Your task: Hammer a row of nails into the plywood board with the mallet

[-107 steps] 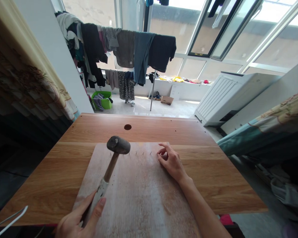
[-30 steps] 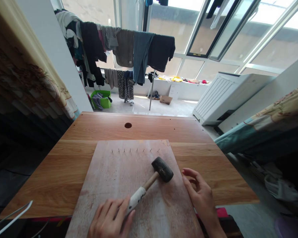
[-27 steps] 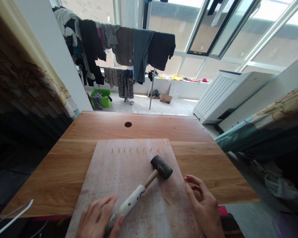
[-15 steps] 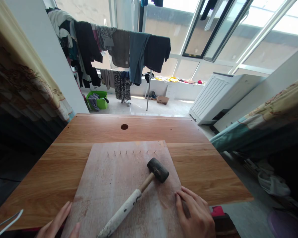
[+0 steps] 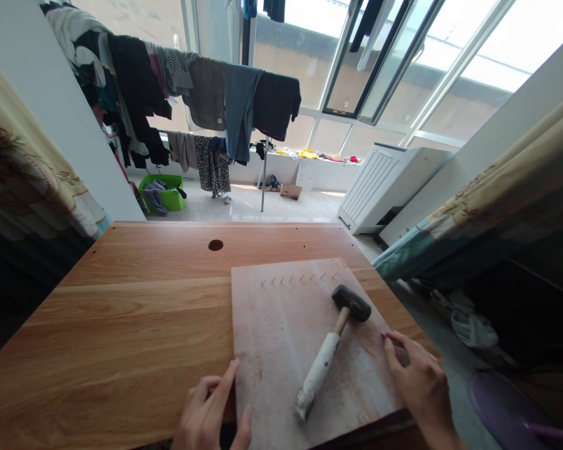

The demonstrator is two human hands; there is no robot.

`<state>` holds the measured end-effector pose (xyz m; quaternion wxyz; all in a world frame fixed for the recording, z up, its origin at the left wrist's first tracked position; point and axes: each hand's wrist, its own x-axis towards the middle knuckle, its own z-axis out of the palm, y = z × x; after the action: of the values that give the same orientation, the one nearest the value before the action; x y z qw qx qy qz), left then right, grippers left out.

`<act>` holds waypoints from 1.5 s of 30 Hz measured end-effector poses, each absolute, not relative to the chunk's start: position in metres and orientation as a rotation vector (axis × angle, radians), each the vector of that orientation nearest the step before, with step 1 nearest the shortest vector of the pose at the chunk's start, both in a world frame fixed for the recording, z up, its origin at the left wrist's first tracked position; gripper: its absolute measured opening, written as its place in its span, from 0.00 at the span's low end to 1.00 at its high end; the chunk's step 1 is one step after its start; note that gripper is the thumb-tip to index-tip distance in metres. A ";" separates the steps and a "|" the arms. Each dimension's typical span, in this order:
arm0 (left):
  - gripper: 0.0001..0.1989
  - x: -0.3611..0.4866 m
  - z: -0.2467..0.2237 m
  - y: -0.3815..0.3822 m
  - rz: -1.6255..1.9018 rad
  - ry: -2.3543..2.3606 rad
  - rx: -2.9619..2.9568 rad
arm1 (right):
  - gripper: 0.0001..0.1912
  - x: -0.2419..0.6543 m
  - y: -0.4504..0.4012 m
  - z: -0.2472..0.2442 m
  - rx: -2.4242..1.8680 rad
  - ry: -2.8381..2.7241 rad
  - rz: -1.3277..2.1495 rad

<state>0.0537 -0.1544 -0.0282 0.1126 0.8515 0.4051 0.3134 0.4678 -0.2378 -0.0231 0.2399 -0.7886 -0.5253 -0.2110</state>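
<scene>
A flat, pale reddish wooden board [image 5: 272, 337] lies on the table, set askew toward its right side. Along its far edge stands a row of several thin nails [image 5: 291, 279], most of them leaning. Resting diagonally on the board is a rubber mallet [image 5: 319, 365] with a black head and a worn white grip; neither hand touches it. My left hand [image 5: 211, 406] grips the board's left edge near the front, its thumb by the board's surface. At the right edge, my right hand [image 5: 420, 378] holds the board between thumb and bent fingers.
The wood-grain table [image 5: 136, 325] has a round hole [image 5: 216, 245] near its far edge. Beyond it are a rack of hanging clothes [image 5: 206, 94], a green basket [image 5: 172, 199] and a white ribbed cabinet-like object [image 5: 375, 184]. A purple stool [image 5: 507, 406] stands at lower right.
The board has slid right and turned on the table, carrying the mallet and nails with it. Both hands have moved right along with its edges. My view has also shifted slightly.
</scene>
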 end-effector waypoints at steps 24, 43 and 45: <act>0.31 0.140 -0.011 -0.148 0.742 0.744 2.969 | 0.40 0.561 -0.249 -0.034 -2.593 -0.913 -0.318; 0.29 0.036 0.006 -0.130 0.792 0.962 3.048 | 0.41 0.460 -0.253 -0.008 -2.279 -1.301 -0.334; 0.32 0.009 0.001 -0.132 0.796 1.003 3.005 | 0.35 0.436 -0.252 -0.006 -2.187 -1.447 -0.353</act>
<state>0.0088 -0.1319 0.0010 -0.0624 0.9182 0.3064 0.2433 0.4363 -0.2515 -0.0060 0.2455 -0.8012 -0.5301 -0.1294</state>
